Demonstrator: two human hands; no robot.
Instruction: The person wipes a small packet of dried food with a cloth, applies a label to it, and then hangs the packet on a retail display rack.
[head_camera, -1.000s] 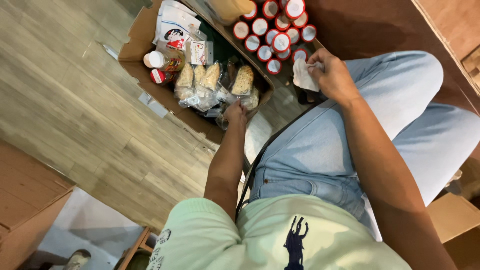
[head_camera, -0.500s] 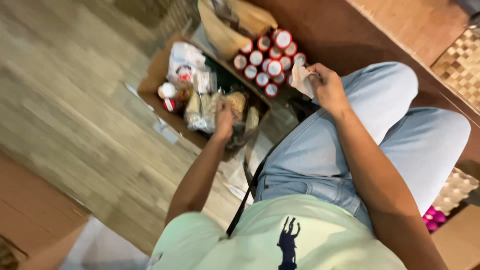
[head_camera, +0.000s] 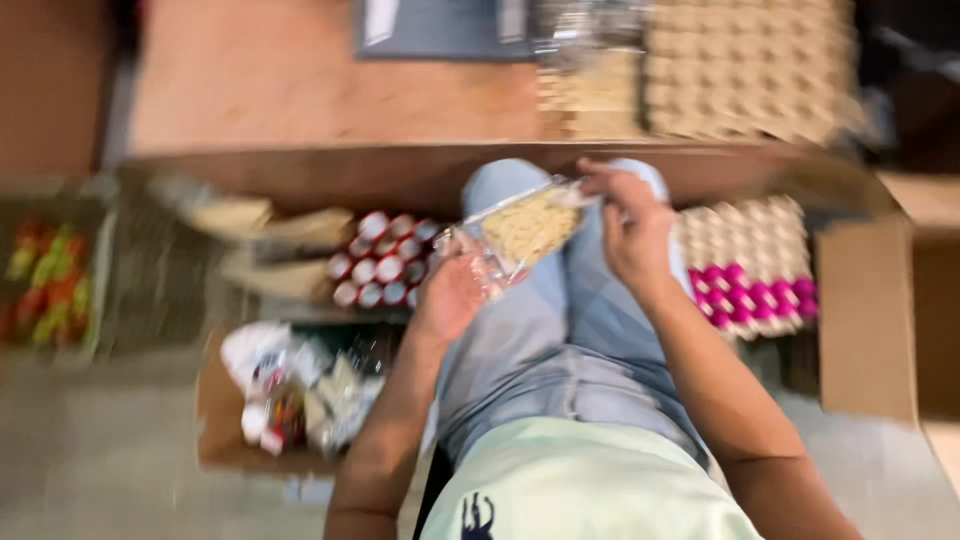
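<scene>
Clear packet of pale snack (head_camera: 525, 228) now lifted out of the box, above the lap.

Held between left hand (head_camera: 452, 292) at seven o'clock and right hand (head_camera: 630, 232) at three o'clock; cardboard box (head_camera: 225, 440) left below, red-lidded jars (head_camera: 385, 270) beside.

Both hands (head_camera: 540, 255) hold a clear snack packet (head_camera: 522, 228) above the lap, blurred.

You had a cluster of red-and-white lidded cups (head_camera: 385, 262) beside your left knee, above an open cardboard box (head_camera: 225, 440) of mixed packets. Egg trays (head_camera: 745, 262) lay right; some cells were pink.
</scene>
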